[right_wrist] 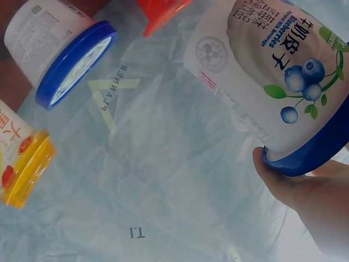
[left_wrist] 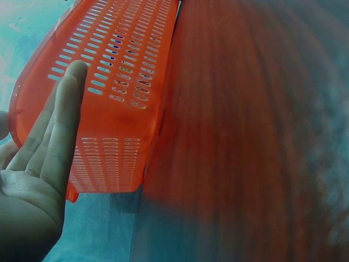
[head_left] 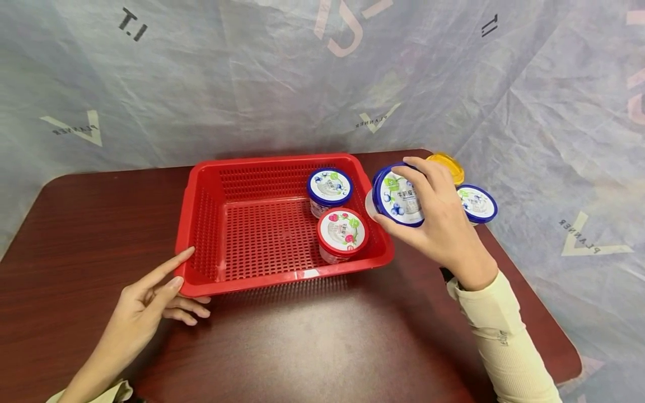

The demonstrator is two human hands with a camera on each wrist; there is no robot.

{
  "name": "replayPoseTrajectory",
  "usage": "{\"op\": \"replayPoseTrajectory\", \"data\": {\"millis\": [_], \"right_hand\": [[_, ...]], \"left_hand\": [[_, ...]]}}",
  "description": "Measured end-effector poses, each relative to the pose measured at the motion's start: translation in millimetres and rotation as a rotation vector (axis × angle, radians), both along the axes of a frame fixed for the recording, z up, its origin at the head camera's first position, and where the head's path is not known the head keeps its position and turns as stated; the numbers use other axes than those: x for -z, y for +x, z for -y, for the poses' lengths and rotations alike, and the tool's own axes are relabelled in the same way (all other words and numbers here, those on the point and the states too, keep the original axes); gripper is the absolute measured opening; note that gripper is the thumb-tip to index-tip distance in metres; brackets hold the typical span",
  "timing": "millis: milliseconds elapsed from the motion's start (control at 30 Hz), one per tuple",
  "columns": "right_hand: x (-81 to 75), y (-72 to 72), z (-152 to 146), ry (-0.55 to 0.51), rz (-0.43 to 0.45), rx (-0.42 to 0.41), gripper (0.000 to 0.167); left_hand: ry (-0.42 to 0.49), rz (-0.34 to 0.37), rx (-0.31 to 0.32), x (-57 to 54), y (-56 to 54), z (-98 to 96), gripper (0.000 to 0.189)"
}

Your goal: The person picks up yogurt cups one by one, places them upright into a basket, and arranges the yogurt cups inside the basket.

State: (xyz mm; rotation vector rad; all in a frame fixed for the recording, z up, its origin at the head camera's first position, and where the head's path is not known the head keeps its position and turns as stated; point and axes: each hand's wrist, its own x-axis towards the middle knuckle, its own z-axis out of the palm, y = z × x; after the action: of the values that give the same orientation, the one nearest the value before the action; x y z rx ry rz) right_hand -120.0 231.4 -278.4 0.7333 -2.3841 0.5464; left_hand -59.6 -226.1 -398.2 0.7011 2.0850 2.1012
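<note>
My right hand [head_left: 440, 215] grips a blueberry yogurt tub [head_left: 400, 196] by its blue lid, raised and tilted beside the basket's right end. The right wrist view shows the tub's white wall [right_wrist: 262, 71] with its blueberry print, and the thumb at the lid's edge. My left hand [head_left: 146, 308] is at the near left corner of the red plastic basket [head_left: 201, 288]. Its index finger and thumb touch the rim, while the other fingers extend below, straight along the outside in the left wrist view. Inside the basket's right end are a blue-lidded tub [head_left: 330, 186] and a red-lidded tub [head_left: 342, 232].
Beyond the right hand, another blue-lidded tub [head_left: 476, 203] and a yellow-lidded tub [head_left: 447, 167] stand near the table's right edge. The dark wood table [head_left: 312, 336] has a printed grey cloth [head_left: 282, 84] hanging behind it and along its right side.
</note>
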Motion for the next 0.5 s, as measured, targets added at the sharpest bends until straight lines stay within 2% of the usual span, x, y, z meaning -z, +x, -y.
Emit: {"op": "replayPoseTrajectory", "data": {"millis": [167, 400, 500], "right_hand": [[-3.1, -1.7, 6.1, -0.011, -0.009, -0.015, 0.071], [-8.4, -4.4, 16.7, -0.005, 0.006, -0.034, 0.073], [-9.9, -5.9, 21.3, 0.011, 0.011, -0.038, 0.072]], "left_hand": [[-0.051, 0.013, -0.023, -0.5, 1.6, -0.1, 0.049], [-0.012, 0.006, -0.002, 0.0, 1.1, -0.6, 0.049], [-0.051, 0.021, -0.023, 0.2, 1.9, -1.2, 0.05]]}}
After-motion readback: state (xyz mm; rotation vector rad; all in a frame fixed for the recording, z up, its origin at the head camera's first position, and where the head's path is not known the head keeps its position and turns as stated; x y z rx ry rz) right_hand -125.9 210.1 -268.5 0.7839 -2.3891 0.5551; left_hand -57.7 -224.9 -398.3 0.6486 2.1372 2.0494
